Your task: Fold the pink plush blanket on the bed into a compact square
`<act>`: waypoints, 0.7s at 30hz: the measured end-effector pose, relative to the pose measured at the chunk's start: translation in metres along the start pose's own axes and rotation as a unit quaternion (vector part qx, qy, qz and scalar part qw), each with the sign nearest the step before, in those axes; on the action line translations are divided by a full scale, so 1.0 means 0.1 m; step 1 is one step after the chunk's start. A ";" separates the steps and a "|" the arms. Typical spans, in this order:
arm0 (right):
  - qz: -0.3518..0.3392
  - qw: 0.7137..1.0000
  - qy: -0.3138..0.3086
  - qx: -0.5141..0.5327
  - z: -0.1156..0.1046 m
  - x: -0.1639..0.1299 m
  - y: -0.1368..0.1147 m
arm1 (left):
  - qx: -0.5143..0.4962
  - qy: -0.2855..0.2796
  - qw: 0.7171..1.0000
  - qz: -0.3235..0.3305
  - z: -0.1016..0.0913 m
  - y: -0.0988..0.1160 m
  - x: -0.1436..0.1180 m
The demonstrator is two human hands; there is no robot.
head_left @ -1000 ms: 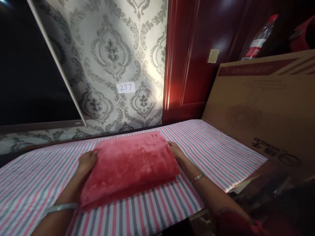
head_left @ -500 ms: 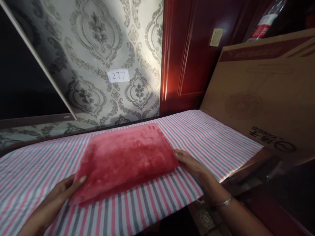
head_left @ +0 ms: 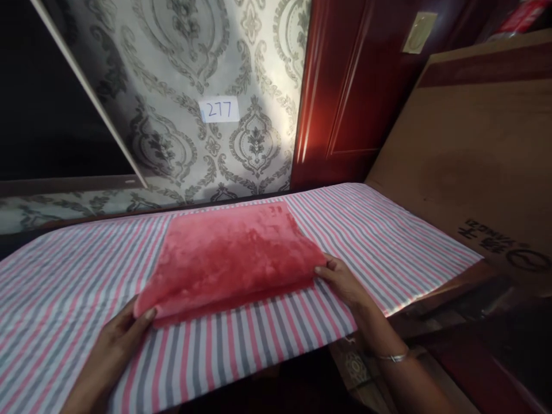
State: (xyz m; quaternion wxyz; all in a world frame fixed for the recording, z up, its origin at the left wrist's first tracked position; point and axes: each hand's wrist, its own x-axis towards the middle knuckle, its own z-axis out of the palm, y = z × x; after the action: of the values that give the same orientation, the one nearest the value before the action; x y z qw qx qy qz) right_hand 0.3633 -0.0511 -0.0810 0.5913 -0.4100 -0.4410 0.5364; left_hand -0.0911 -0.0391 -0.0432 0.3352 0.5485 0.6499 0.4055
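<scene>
A folded red plush cloth (head_left: 233, 247) lies on a striped tablecloth (head_left: 215, 351) in front of me. Its near edge is lifted a little at both corners. At the near left corner, my left hand (head_left: 123, 333) pinches the cloth, thumb on top and fingers underneath. My right hand (head_left: 340, 279) grips the near right corner between thumb and fingers, with a bracelet on that wrist. The fingertips under the fabric are hidden.
A large cardboard box (head_left: 483, 155) stands against the right side of the table, a red-labelled bottle (head_left: 521, 17) behind it. A dark screen (head_left: 56, 109) is at the left. Patterned wallpaper with a "277" paper label (head_left: 219, 109) and a dark red door panel (head_left: 345, 103) are behind.
The cloth's near edge has been raised and drawn back, away from me, with both hands at its corners. My view has shifted slightly left and down.
</scene>
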 end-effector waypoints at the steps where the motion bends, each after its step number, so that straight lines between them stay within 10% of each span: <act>1: 0.004 1.000 -0.009 -0.005 0.00 -0.02 0.00 | 0.001 -0.008 1.000 0.013 -0.01 -0.01 -0.01; 14: -0.140 0.946 0.008 -0.293 -0.03 -0.18 0.11 | 0.038 -0.004 0.980 0.196 -0.01 -0.15 -0.07; 21: -0.122 0.963 0.061 -0.231 0.12 0.06 -0.31 | -0.059 0.044 0.984 0.165 -0.09 0.14 0.16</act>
State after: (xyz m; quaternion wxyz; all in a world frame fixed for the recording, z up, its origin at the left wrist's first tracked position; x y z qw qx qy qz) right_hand 0.3606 -0.0480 -0.0476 0.5676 -0.5102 -0.5626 0.3178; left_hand -0.0956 -0.0241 -0.0266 0.2665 0.6090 0.5396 0.5165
